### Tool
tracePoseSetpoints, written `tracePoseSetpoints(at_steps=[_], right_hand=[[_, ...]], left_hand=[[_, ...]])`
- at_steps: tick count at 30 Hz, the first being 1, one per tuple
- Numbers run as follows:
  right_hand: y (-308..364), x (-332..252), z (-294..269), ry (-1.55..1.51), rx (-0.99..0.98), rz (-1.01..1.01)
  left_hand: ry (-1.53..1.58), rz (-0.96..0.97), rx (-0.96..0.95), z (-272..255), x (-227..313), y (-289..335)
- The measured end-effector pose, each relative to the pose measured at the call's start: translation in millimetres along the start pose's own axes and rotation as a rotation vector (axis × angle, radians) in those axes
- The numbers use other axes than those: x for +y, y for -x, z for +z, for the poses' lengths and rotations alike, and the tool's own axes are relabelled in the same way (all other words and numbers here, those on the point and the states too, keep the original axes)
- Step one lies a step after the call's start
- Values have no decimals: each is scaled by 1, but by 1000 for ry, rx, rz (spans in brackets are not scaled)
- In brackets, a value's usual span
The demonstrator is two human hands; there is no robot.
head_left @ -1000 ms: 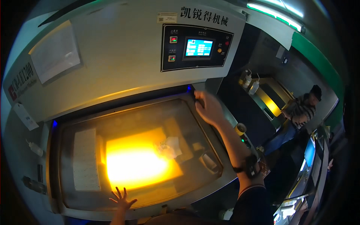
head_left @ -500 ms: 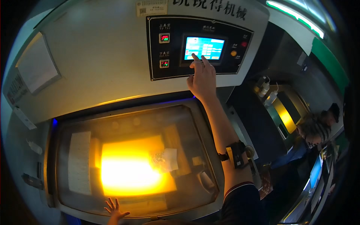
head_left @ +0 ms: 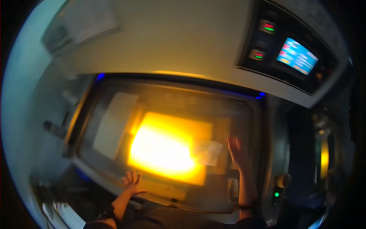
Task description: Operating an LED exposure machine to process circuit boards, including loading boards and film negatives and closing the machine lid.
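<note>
My left hand is open with its fingers spread, at the front left edge of a framed, see-through cover on a large machine. My right hand is over the right part of this cover, blurred, its fingers loosely apart and nothing visible in it. I cannot tell whether either hand touches the surface. Beneath the cover glows a bright yellow panel. A pale sheet lies to its left, and a small whitish piece overlaps its right side.
Above the cover, the machine's pale housing carries a black control panel with a lit blue touch screen and two small displays. To the right is a dark bench with a yellow strip. A green light shows near the right forearm.
My right hand has left the touch screen and come down over the cover. My left hand stays spread near the front edge. The view has shifted, with the control panel now farther right.
</note>
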State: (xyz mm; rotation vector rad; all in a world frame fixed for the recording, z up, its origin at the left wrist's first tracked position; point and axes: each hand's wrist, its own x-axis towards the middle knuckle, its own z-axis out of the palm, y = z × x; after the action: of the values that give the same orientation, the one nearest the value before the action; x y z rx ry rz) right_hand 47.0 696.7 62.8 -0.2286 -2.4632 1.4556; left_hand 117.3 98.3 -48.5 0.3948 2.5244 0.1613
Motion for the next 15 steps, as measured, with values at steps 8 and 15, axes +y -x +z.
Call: tracePoseSetpoints(at_steps=[8, 15], right_hand=[[303, -91, 46, -211, -912, 146], [420, -94, 48, 16, -759, 470]], left_hand=[[862, 590, -378, -72, 78, 107], [699, 630, -267, -114, 63, 155]])
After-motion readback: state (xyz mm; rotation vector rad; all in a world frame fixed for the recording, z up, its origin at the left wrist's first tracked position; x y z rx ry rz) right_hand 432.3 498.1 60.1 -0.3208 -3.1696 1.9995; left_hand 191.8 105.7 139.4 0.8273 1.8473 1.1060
